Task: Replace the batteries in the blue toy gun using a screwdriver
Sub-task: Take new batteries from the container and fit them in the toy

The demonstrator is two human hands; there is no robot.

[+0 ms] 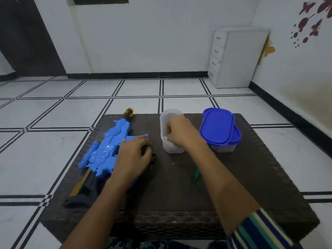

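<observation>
Head view: I see the toy gun [106, 150] on the table's [251, 177] left side, with the left hand [133, 157] over its grip, fingers bent, hold unclear. The right hand [179, 133] dips into the clear tub [172, 148], and I cannot tell its grasp. A blue-lidded box [218, 128] and the screwdriver [195, 174] lie near.

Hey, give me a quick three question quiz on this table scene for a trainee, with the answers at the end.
1. True or false: the right hand reaches into the open clear container.
2. On which side of the table does the blue toy gun lie? A: the person's left. B: the person's right.
3. Fill in: the screwdriver is ___ in colour.
Key: 1 true; 2 A; 3 green.
</observation>
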